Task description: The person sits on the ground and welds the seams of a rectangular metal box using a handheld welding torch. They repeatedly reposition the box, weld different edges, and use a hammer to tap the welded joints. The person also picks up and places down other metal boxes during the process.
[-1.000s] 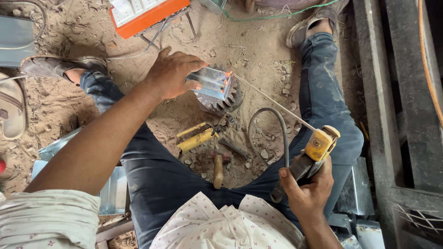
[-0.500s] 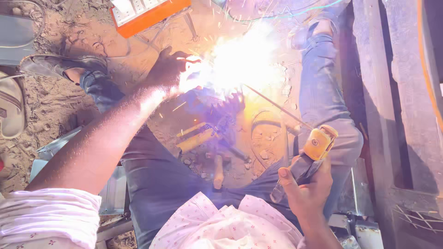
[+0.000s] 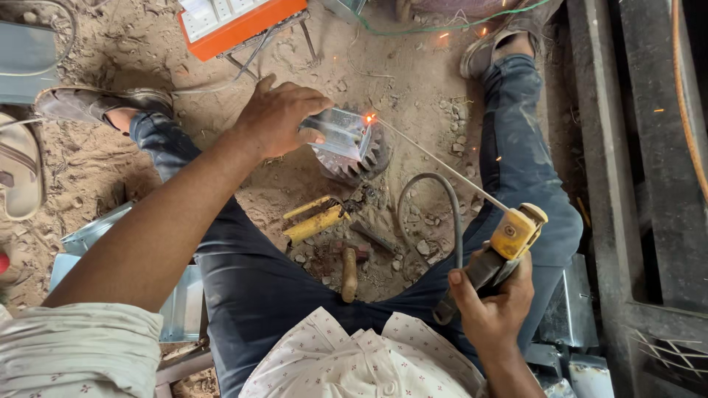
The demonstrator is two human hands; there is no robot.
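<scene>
Head view looks straight down on a person seated on sandy ground [image 3: 413, 81] with legs spread, in dark jeans and a pale patterned shirt. The left hand [image 3: 280, 118] reaches forward and closes its fingers over a shiny sheet-metal piece [image 3: 341, 134], pressing it down onto a toothed gear [image 3: 361, 161] that lies on the sand between the knees. The right hand [image 3: 490, 302] is wrapped tight around the dark grip of a yellow electrode holder [image 3: 512, 236], held near the right thigh. From the holder a thin welding rod [image 3: 442, 168] slants up and to the left; its tip meets the upper right corner of the metal piece, where a small orange glow [image 3: 369, 118] shows. A few sparks lie scattered on the ground toward the far right foot. A grey cable [image 3: 435, 206] loops on the sand between the gear and the holder. Just below the gear rest yellow-handled pliers [image 3: 317, 220], and nearer the body a wooden-handled hammer [image 3: 349, 273]. An orange-edged box [image 3: 236, 22] with a pale top sits at the far side, beyond the left hand. Folded sheet-metal pieces [image 3: 575, 309] lie beside the right thigh, and more lie by the left leg. A sandal [image 3: 18, 166] rests at the left edge.
</scene>
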